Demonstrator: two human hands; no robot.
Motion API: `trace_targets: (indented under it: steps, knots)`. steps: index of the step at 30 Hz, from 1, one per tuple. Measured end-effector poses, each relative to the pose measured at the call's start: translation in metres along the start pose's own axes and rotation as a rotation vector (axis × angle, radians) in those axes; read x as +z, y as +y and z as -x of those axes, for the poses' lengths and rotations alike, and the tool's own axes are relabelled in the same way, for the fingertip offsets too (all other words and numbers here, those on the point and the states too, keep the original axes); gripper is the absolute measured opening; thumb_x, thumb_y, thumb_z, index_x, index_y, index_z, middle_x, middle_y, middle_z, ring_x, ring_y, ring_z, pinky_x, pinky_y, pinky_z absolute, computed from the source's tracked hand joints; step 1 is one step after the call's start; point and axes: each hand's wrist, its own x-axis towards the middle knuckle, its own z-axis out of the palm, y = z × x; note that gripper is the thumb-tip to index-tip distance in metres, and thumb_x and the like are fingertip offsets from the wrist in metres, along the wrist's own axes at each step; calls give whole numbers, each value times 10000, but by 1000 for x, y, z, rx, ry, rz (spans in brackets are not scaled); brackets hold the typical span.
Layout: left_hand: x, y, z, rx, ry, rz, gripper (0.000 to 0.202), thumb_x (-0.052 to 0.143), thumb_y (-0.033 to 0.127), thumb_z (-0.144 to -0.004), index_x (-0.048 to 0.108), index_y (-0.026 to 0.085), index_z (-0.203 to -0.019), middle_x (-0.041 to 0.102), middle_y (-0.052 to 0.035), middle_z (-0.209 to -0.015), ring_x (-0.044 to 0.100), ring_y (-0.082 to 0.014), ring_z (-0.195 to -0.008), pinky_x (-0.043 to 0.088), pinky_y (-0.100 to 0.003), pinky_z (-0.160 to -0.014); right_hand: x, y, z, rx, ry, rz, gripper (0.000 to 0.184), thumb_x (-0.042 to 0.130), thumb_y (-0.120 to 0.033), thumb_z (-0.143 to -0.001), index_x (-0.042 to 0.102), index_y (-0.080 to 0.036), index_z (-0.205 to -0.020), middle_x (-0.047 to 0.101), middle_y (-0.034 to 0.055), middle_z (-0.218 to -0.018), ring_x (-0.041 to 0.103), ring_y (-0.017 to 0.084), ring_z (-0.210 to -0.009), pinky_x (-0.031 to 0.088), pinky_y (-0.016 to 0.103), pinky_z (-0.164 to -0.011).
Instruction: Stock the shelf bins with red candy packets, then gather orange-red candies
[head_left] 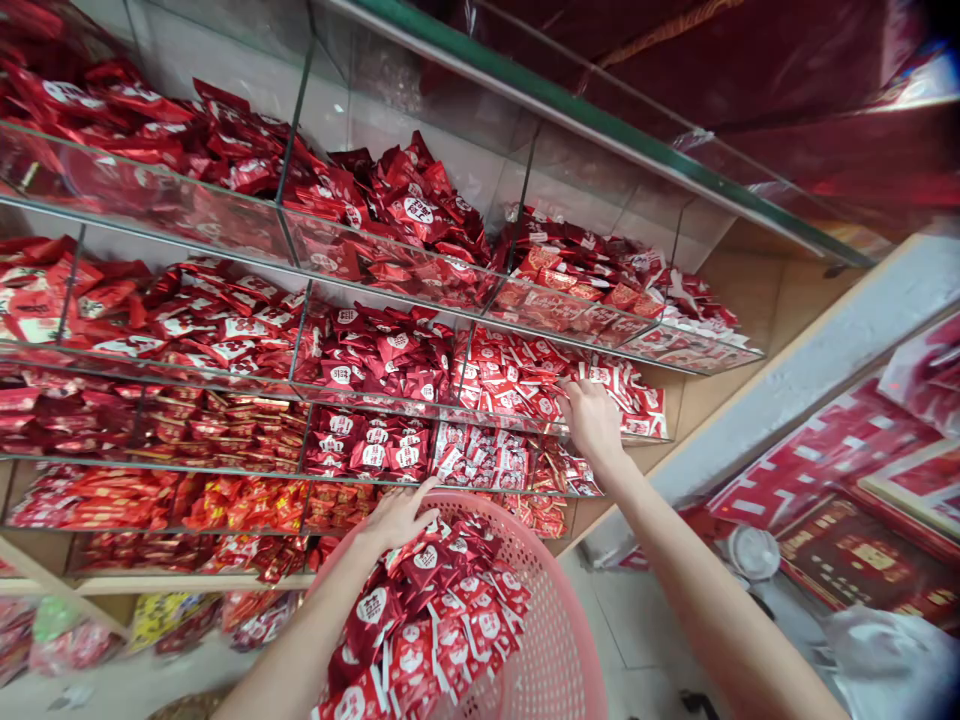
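Observation:
A pink perforated plastic basket stands below the shelves, partly filled with small red and dark-red wrapped packets bearing white round labels. My left hand lies over the basket's far left rim, its fingers stretched out and apart, above the packets. My right hand reaches over the front lip of a shelf compartment near the right end. Its bent fingers are close together among red-and-white packets. The fingertips are partly hidden, so anything between them cannot be made out.
Glass-fronted shelves hold several rows of red packets behind dividers. A green-edged glass shelf crosses above. At right stand a whitish post, red boxes and a white plastic bag. Bagged goods lie under the lowest shelf.

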Motion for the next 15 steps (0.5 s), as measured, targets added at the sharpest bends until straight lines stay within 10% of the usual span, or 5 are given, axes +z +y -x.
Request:
trace_targets:
  steps: [15]
  knots:
    - [-2,0,2,5,10,28,559,256,553,-840,202,319,-1345,598,-57,-1076,538,-246,-1002,366,-360,-858,-4,20,7,56,138,-295,233,389,-277,-855,596,-175,-823,583,52,-793,521,160,-681,338,254,-601]
